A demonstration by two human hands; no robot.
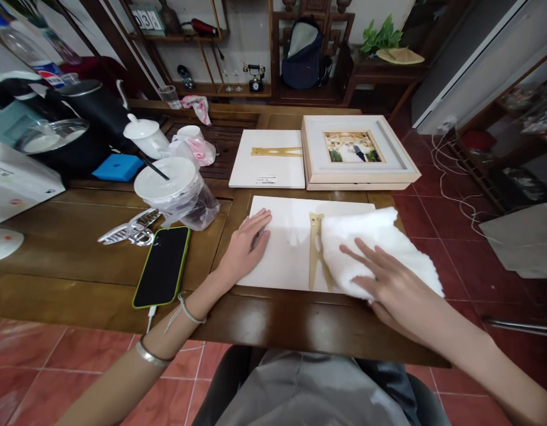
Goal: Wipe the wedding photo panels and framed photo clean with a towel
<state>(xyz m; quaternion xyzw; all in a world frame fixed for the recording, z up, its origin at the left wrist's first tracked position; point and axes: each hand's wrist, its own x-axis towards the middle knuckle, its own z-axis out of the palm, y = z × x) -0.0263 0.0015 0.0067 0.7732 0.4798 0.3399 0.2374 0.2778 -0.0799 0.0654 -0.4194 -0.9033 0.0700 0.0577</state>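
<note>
My left hand [250, 245] lies on the left edge of a white picture-frame back panel [282, 236], fingers stretched out and the thumb a little apart. A gold folding stand leg [316, 251] runs down the panel's middle. To its right a fluffy white cloth [402, 231] covers the panel's right part and hangs past its edge. My right hand [380, 278] rests flat on this cloth with the fingers spread, gripping nothing. Behind is a second white panel [273, 168] with a similar gold leg [276, 151]. Beside it stands a framed photo [353, 147], lying face up on a pale box-like frame.
On the wooden table [264, 316], left of my hand, are a phone [162, 266] on a cable, silver scissors-like metal pieces [130, 228] and a lidded cup [171, 183] with a straw. A blue block [118, 167], teapot [145, 136] and black pot [69, 157] stand farther left.
</note>
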